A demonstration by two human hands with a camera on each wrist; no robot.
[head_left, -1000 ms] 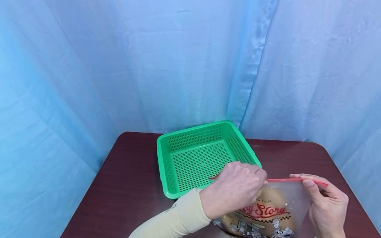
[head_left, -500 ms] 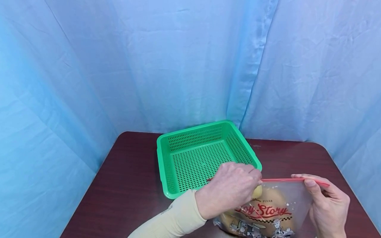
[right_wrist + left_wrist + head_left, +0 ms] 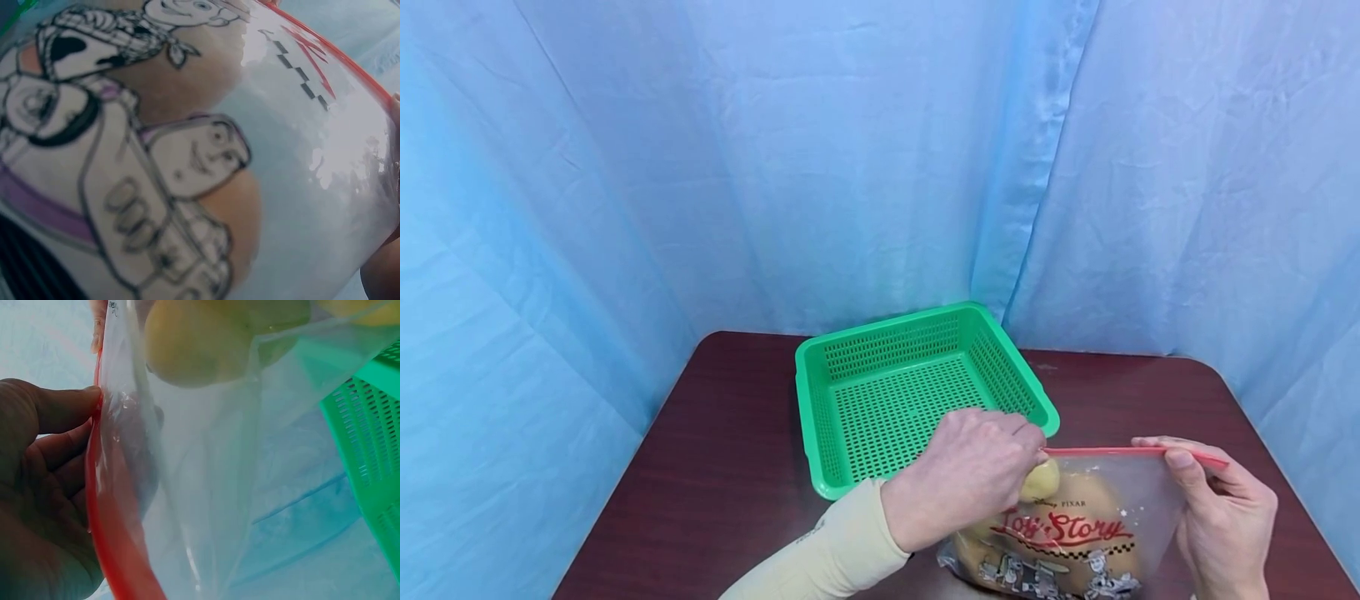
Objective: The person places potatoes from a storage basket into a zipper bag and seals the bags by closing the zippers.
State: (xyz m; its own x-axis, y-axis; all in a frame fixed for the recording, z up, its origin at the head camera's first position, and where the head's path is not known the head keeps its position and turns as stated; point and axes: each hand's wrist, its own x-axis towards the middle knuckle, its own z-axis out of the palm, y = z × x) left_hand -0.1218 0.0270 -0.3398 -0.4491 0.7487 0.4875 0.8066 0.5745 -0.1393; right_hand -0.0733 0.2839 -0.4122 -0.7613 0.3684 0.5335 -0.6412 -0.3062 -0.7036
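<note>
A clear zip bag with red lettering, cartoon figures and a red zip strip stands in front of me in the head view. Several round yellowish-brown things show through its plastic; their kind is unclear. My left hand pinches the strip between thumb and fingers, left of the bag's middle. At the strip's right end, my right hand pinches the corner with its thumb on top. In the right wrist view the printed side of the bag fills most of the picture, and only slivers of that hand appear.
A green perforated basket stands behind the bag and left hand, with nothing seen in its visible part. Dark red-brown table lies beneath. Pale blue curtains hang around its back and sides.
My left hand has slid leftward along the red strip, uncovering more of the lettering and a yellow round thing within the bag. The right hand has stayed nearly in place.
</note>
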